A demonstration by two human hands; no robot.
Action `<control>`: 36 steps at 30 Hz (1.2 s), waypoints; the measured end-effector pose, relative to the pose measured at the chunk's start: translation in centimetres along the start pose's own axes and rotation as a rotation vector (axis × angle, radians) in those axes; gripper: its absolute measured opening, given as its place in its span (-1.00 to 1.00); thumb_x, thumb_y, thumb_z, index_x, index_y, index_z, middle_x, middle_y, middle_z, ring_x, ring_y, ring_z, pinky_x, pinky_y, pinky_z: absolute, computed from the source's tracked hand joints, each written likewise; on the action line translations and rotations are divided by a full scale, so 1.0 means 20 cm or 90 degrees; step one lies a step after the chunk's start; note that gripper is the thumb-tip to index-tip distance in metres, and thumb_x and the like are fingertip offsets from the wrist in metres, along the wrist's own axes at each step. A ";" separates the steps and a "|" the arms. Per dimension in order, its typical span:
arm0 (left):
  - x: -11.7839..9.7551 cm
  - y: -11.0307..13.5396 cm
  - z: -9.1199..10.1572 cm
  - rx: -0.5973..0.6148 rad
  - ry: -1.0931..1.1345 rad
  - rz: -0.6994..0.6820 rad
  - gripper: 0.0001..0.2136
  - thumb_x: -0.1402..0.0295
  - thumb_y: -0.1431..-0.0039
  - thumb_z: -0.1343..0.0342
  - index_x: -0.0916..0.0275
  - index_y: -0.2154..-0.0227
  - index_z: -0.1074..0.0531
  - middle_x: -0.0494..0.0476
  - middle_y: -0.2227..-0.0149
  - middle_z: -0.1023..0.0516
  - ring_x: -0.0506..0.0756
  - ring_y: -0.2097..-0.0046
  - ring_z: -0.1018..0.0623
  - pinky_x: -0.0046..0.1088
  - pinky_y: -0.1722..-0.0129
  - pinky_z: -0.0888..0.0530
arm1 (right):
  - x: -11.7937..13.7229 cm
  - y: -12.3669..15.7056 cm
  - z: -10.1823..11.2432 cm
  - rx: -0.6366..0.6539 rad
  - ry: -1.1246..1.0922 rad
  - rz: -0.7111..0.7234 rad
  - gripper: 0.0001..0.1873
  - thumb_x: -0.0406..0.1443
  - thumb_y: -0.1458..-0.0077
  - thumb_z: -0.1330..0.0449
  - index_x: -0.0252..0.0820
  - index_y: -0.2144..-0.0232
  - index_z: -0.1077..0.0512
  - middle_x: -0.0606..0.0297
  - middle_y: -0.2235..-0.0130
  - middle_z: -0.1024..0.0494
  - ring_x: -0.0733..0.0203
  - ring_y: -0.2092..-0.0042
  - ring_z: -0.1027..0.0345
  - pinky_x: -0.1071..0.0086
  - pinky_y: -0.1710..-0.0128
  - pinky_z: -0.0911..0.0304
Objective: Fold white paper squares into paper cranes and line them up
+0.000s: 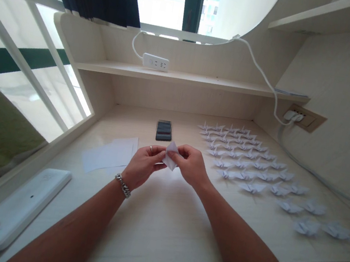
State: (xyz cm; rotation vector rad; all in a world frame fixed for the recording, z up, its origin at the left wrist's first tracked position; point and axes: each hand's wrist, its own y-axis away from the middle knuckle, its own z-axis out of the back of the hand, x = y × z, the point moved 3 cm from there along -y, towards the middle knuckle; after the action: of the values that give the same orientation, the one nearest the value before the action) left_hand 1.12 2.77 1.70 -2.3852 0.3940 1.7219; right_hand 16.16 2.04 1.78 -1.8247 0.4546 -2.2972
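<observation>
At the middle of the desk (161, 231) — one folded paper (170, 158), white, held between two hands. Left hand (143, 165): thumb and fingers pinched on the paper's left side; ring (151, 149) on one finger, bracelet (123, 186) at the wrist. Right hand (192, 165): thumb and fingers closed on its right side. Just beyond, one dark phone (164, 132). Left, overlapping white sheets (107, 155). Right — paper cranes (247, 175), white, in rows. Near left, one white device (23, 204). On the far shelf (203, 82), one power strip (155, 62).
</observation>
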 end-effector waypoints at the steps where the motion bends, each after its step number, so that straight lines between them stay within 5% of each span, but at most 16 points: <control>1: 0.00 0.00 0.00 0.000 0.005 0.001 -0.71 0.28 0.13 -0.42 0.34 0.35 -0.59 0.18 0.36 -0.62 0.07 0.29 -0.57 -0.34 0.17 -0.48 | -0.01 0.00 0.00 0.011 -0.020 -0.011 -0.76 -0.14 0.02 -0.29 -0.22 0.42 -0.54 0.31 0.46 -0.55 0.23 0.42 -0.37 0.40 0.42 -0.25; 15: -0.01 0.00 0.03 -0.043 -0.021 -0.002 -0.68 0.28 0.21 -0.46 0.38 0.41 -0.57 0.18 0.43 -0.61 0.07 0.35 -0.57 -0.33 0.23 -0.49 | -0.03 -0.01 -0.04 0.069 -0.216 -0.100 -0.65 -0.08 0.10 -0.34 -0.28 0.40 -0.60 0.25 0.45 -0.59 0.18 0.43 -0.46 0.27 0.39 -0.45; 31: -0.01 -0.01 0.03 -0.040 -0.041 0.001 -0.68 0.25 0.23 -0.46 0.35 0.45 -0.54 0.12 0.45 -0.57 0.03 0.39 -0.53 -0.38 0.29 -0.48 | -0.02 0.00 -0.04 0.057 -0.145 -0.081 -0.68 -0.08 0.03 -0.30 -0.26 0.40 -0.58 0.25 0.46 -0.58 0.21 0.43 -0.44 0.36 0.45 -0.38; 36: -0.02 0.00 0.03 0.004 -0.112 0.035 -0.71 0.25 0.25 -0.46 0.33 0.52 -0.55 0.11 0.49 -0.54 0.01 0.43 -0.48 -0.44 0.38 -0.44 | -0.01 -0.02 0.00 0.056 -0.182 -0.085 -0.73 -0.20 0.14 -0.37 -0.23 0.34 -0.58 0.21 0.35 -0.63 0.17 0.30 -0.50 0.32 0.29 -0.39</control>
State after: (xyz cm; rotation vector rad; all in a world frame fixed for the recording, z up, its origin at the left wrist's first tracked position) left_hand 0.33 2.94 1.96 -2.2154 0.4419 1.9315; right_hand 16.30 2.48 1.71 -2.1504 0.1908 -2.0491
